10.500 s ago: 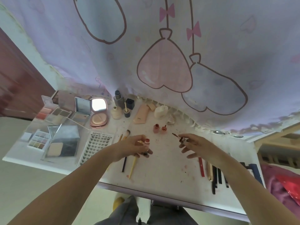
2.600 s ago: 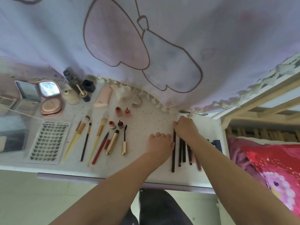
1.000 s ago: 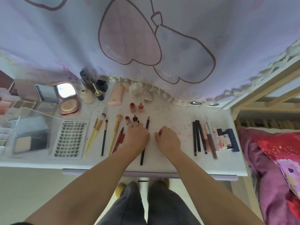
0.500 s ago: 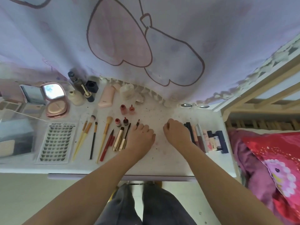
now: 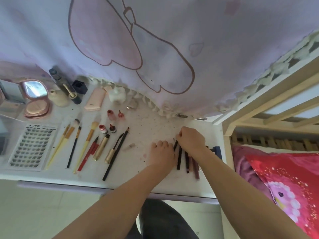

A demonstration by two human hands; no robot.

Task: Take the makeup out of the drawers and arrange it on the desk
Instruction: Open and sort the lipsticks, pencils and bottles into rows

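Observation:
On the white desk [image 5: 141,176] my right hand [image 5: 190,140] pinches the top end of a dark pencil [image 5: 175,146], the leftmost in a row of dark pencils [image 5: 187,161] lying side by side under my right forearm. My left hand [image 5: 161,152] rests on the desk just left of that row, fingers curled under, with nothing visible in it. Further left lie a long black pencil [image 5: 117,152], a mascara wand [image 5: 114,147], a gold tube [image 5: 101,146], a red pen [image 5: 89,152] and several brushes [image 5: 69,142].
A lash tray [image 5: 32,147] and an open pink compact [image 5: 35,99] sit at the left. Bottles [image 5: 59,98], a pink tube [image 5: 95,99] and small red bottles [image 5: 110,114] stand by the curtain [image 5: 155,40]. A bed with a red pillow [image 5: 284,183] is to the right.
Both hands have moved right from the middle of the desk to the pencil row. The long black pencil now lies beside the mascara wand, clear of my left hand. My right hand has taken a dark pencil's tip.

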